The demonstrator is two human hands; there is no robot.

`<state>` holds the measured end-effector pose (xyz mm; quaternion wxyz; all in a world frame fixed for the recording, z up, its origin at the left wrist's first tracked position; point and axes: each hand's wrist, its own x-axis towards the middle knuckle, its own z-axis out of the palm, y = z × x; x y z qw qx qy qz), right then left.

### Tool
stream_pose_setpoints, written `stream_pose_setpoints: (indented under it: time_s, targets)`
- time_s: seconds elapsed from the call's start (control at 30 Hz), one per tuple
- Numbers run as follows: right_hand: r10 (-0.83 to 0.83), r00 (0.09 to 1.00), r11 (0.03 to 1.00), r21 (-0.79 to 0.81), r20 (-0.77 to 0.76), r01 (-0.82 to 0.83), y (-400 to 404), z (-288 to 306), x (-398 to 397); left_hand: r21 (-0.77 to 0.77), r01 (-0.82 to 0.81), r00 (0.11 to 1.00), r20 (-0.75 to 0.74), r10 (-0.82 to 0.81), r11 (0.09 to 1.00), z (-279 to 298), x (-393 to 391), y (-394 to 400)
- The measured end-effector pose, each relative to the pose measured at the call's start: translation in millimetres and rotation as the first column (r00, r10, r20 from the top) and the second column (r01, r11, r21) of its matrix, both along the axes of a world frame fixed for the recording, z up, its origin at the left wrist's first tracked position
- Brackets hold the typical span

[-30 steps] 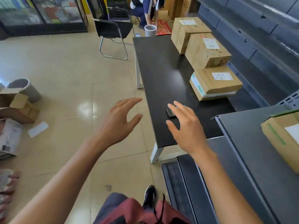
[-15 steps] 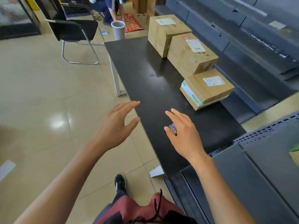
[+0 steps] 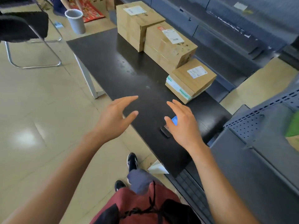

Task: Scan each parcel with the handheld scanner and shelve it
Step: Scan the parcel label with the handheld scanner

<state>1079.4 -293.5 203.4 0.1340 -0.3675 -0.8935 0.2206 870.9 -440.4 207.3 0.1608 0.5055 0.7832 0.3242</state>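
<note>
A person stands at the near end of a long black desk (image 3: 103,62), both bare arms stretched out in front of them. The left hand (image 3: 114,120) hovers over the desk's left edge with its fingers spread and relaxed, holding nothing. The right hand (image 3: 182,126) is also spread, fingers straight and slightly fanned, hanging just above a small dark handheld scanner (image 3: 166,130) that lies flat on the desk. Part of the scanner, including a lit blue patch, shows between the thumb and fingers; whether the palm touches it cannot be told, and the fingers are not curled round it.

Three cardboard parcels sit in a row along the desk's right side. The nearest parcel (image 3: 192,78) is low and flat, with a white label on top and green-printed tape on its side. Behind it, touching, is a larger middle parcel (image 3: 169,46) with a barcode label, and behind that a tall far parcel (image 3: 135,23).

To the right of the desk run dark blue-grey metal shelves (image 3: 242,38). On the tiled floor to the left stands a black chair (image 3: 24,28) with a chrome frame, and beyond the desk's far end a grey bin (image 3: 76,21) beside a red mat (image 3: 90,10).
</note>
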Motion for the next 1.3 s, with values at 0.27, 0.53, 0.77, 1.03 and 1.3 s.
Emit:
stream_pose_setpoints:
  time_s: [0.27, 0.53, 0.77, 1.03, 1.3]
  targets:
    - [-0.185, 0.982, 0.980, -0.068, 0.041, 0.188, 29.2, -28.0, -5.5, -0.069, 0.172, 0.985, 0.009, -0.172, 0.983, -22.5, -28.5, 68.6]
    - [-0.434, 0.901, 0.849, -0.344, -0.020, 0.401, 90.7, -53.2, -15.4, -0.190, 0.347, 0.938, 0.049, -0.344, 0.918, -38.3, -61.2, 157.6]
    - [-0.567, 0.823, 0.748, -0.409, 0.013, 0.522, 138.5, -57.9, -25.9, -0.217, 0.458, 0.888, 0.065, -0.456, 0.862, -53.1, -84.3, 220.2]
    - [-0.777, 0.626, 0.509, -0.520, 0.066, 0.686, 142.7, -81.1, -30.0, -0.194, 0.658, 0.751, 0.106, -0.651, 0.728, -83.1, -91.7, 309.9]
    - [-0.932, 0.326, 0.192, -0.552, 0.155, 0.811, 133.9, -111.4, -51.2, -0.165, 0.818, 0.572, 0.132, -0.810, 0.551, -108.7, -103.5, 371.9]
